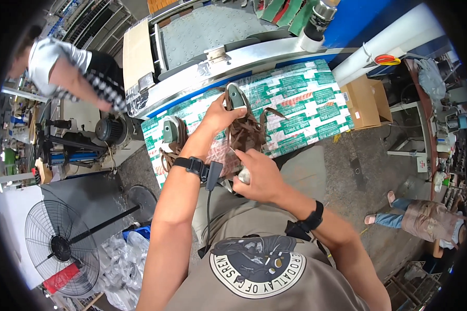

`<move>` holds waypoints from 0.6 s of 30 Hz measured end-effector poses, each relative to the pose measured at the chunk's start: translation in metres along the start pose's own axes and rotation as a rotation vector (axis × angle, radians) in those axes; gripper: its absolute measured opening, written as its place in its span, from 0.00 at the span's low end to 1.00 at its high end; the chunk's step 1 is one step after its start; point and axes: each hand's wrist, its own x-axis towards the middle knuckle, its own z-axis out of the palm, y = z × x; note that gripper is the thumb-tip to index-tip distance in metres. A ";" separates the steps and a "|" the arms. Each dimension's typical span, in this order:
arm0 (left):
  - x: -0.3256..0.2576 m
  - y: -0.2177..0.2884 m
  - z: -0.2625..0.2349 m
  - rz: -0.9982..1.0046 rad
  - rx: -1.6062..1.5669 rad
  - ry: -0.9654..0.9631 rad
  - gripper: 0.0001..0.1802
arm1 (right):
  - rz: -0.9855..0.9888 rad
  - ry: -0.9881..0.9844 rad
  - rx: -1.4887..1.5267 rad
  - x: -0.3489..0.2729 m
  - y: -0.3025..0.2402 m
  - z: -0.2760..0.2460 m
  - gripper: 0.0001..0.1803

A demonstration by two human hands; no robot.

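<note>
A brown shoe upper [244, 132] with loose laces sits round a green shoe last [235, 96] in front of me. My left hand [221, 115] grips it near the top, thumb across the last's edge. Just nearer to me, my right hand [260, 176] is closed round a small tool with a pale rounded end [244, 176]. A thin tip points from that hand toward the shoe; its exact kind I cannot make out. To the left of my left forearm stands a second shoe on a green last [171, 130], its brown laces hanging down.
Green-and-white printed tape covers the work surface [308, 122]. Beyond it runs a metal-edged conveyor [192, 83]. A floor fan [61, 249] stands at lower left, a cardboard box [366, 103] at right. One person [67, 72] is at far left, another [425, 220] at right.
</note>
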 end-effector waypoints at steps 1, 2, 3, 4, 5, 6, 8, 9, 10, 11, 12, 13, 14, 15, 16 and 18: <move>-0.003 0.011 0.004 -0.027 0.020 -0.010 0.52 | 0.049 -0.012 0.020 -0.009 0.005 -0.007 0.39; -0.007 0.020 0.004 -0.051 0.043 -0.009 0.52 | 0.049 -0.003 0.018 -0.012 0.014 -0.013 0.39; -0.009 0.020 0.005 -0.042 0.047 -0.011 0.52 | 0.012 0.033 0.020 -0.015 0.025 -0.019 0.40; -0.012 0.015 0.001 -0.019 0.004 0.047 0.49 | -0.040 0.069 0.028 -0.013 0.033 -0.025 0.40; -0.018 0.009 0.006 -0.002 -0.045 0.094 0.46 | -0.031 0.124 -0.018 -0.011 0.042 -0.034 0.39; -0.028 0.003 0.012 0.006 -0.042 0.096 0.46 | -0.037 0.129 -0.020 -0.004 0.057 -0.042 0.39; -0.053 0.000 0.024 0.160 0.139 0.317 0.36 | -0.019 0.302 -0.356 0.017 0.093 -0.051 0.39; -0.058 -0.012 0.028 0.177 0.141 0.312 0.36 | -0.020 0.319 -0.363 0.032 0.107 -0.054 0.39; -0.057 -0.029 0.036 0.285 0.115 0.446 0.33 | 0.045 0.264 -0.460 0.043 0.122 -0.063 0.39; -0.055 -0.036 0.045 0.398 0.079 0.571 0.30 | 0.121 0.216 -0.561 0.045 0.140 -0.071 0.39; -0.052 -0.028 0.057 0.386 0.129 0.585 0.28 | 0.194 0.165 -0.515 0.039 0.161 -0.082 0.39; -0.045 -0.026 0.065 0.496 0.207 0.604 0.27 | 0.281 0.131 -0.469 0.035 0.189 -0.088 0.39; -0.028 -0.026 0.087 0.485 0.189 0.576 0.27 | 0.175 0.331 -0.568 0.012 0.251 -0.082 0.39; -0.026 -0.039 0.070 0.402 0.152 0.530 0.28 | 0.253 0.321 -0.522 0.022 0.241 -0.058 0.37; -0.029 -0.047 0.064 0.334 0.152 0.523 0.28 | 0.165 0.367 -0.475 0.019 0.242 -0.046 0.36; -0.036 -0.078 0.004 0.232 0.128 0.428 0.27 | 0.244 0.170 -0.553 0.037 0.197 -0.024 0.42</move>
